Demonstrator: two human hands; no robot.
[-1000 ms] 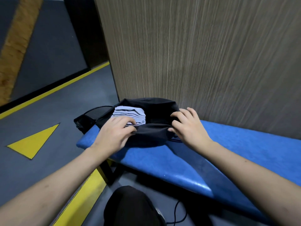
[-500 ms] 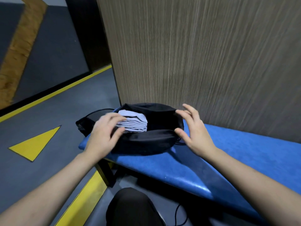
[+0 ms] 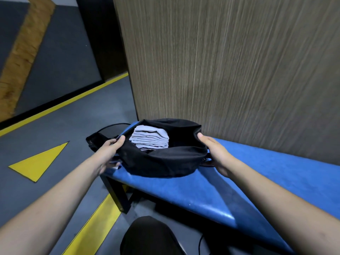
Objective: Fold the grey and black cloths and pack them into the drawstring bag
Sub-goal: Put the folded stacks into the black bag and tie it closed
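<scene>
Drawstring bag (image 3: pixel 161 162), black and soft, sits on the left end of a blue bench (image 3: pixel 257 181) with its mouth spread wide. I see a neat stack of folded grey cloths (image 3: pixel 150 139) inside it, towards the left. My left hand (image 3: pixel 110 153) grips the bag's left rim, thumb curled over the edge and fingers tucked beneath the fabric. My right hand (image 3: pixel 215 153) holds the right rim the same way, thumb on top, fingers hidden below. I cannot pick out any black cloths against the dark lining. A wood-grain wall (image 3: pixel 230 70) stands behind the bench.
</scene>
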